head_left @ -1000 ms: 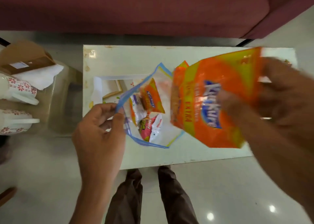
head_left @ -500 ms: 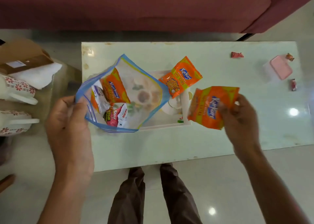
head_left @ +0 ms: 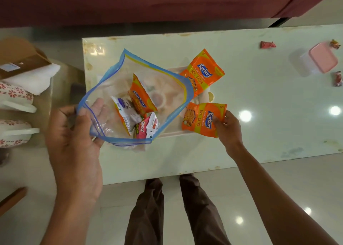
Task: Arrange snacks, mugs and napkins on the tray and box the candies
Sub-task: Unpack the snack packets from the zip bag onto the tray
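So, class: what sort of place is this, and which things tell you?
Probably a home living room: a maroon sofa behind a low pale table, glossy tiled floor, and floral mugs nearby.

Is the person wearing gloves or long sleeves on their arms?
No. Both hands are bare: the left hand and the right hand have no gloves, rings or watch that I can see. The forearms are bare too, with no sleeve in view. Lower down, the person wears dark brown trousers.
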Motion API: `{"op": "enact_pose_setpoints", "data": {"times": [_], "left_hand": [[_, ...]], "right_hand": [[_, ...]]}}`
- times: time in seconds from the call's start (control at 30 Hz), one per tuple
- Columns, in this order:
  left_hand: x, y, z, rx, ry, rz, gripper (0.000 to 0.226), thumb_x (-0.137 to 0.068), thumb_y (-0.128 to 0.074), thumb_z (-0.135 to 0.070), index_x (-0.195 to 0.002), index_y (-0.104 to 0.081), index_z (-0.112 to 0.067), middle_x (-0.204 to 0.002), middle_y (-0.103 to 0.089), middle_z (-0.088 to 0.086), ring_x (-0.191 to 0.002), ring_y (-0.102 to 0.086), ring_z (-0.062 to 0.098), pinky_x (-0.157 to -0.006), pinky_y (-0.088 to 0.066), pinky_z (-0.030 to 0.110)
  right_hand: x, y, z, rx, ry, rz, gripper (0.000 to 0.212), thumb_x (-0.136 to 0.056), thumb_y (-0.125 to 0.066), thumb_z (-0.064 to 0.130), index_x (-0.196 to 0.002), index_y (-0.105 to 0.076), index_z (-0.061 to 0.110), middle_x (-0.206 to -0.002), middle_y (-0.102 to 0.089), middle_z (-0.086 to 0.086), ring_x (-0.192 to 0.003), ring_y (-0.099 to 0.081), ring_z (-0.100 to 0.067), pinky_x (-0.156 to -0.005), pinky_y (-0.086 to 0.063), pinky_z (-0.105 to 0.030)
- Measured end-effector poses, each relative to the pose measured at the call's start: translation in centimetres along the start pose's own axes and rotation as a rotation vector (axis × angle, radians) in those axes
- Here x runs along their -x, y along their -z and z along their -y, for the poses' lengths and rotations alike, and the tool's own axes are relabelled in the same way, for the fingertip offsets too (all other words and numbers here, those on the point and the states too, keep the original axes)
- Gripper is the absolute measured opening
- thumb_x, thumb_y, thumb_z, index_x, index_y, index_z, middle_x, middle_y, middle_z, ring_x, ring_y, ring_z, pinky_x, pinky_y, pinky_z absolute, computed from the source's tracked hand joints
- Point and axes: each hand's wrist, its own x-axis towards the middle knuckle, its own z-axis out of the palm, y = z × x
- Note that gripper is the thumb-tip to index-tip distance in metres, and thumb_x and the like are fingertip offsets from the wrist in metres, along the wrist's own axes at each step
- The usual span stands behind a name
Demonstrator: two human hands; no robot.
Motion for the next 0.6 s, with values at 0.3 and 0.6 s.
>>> {"op": "enact_pose_setpoints", "data": {"times": [0.3,0.6], "left_hand": [[0.6,-1.3,1.0,-0.041,-0.077,-0.008,0.027,-0.103,-0.043,-0.022,-0.114,-0.068,-0.025,-0.117,-0.077,0.002,-0.119,-0.069,0.021,-0.103,-0.053,0.041],[2.1,-2.0,0.0,-0.193,-0.129,-0.051,0.034,-0.106,-0.042,-0.021,-0.125,-0.07,-0.019,-0.105,-0.078,-0.01,-0.101,-0.073,0.01,-0.08,-0.053,0.016]], "right_hand": [[3.0,3.5,4.4,0.254,0.286,-0.196,0.035,-0.092,-0.066,0.022,-0.125,-0.061,0.012,-0.118,-0.068,-0.006,-0.094,-0.068,-0.02,-0.075,-0.055,-0.031],[13.0,2.5,21.5,0.19,0.735,0.067,0.01,-0.092,-0.064,0.02,-0.093,-0.074,0.018,-0.083,-0.073,0.011,-0.075,-0.071,-0.006,-0.07,-0.056,-0.018]]}}
